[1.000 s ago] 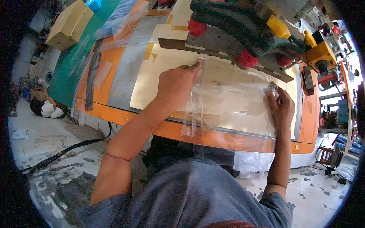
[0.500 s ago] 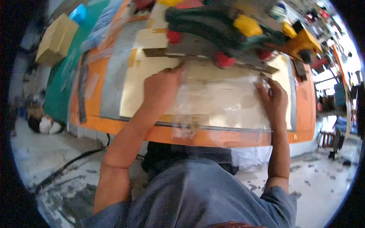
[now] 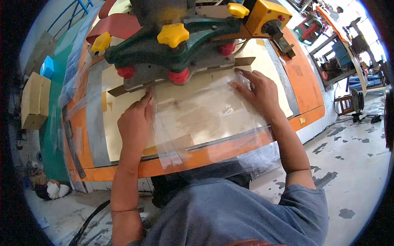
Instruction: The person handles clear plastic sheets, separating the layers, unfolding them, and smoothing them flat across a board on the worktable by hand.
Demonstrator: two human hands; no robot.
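A clear plastic sheet or bag point(image 3: 193, 110) lies across the pale board point(image 3: 113, 139) on the machine table, its near end drooping over the table's front edge. At its far left corner, my left hand point(image 3: 135, 125) pinches the film between thumb and fingers. My right hand point(image 3: 262, 94) grips the far right corner, thumb and forefinger closed on it. Both fingertips are close to the metal plate point(image 3: 209, 71) under the dark green press head point(image 3: 164, 61), which has yellow star knobs point(image 3: 173, 35) and red round feet point(image 3: 179, 76).
A yellow control box point(image 3: 266, 18) with a dark knob is mounted at the machine's right. Orange table edging point(image 3: 303, 82) surrounds the work area. On the green surface to the left stand a cardboard box point(image 3: 36, 100) and a small blue box point(image 3: 47, 67).
My view has turned, so the press and table sit tilted and farther left in the picture. Both hands stay at the film's far corners, with the film still stretched between them.
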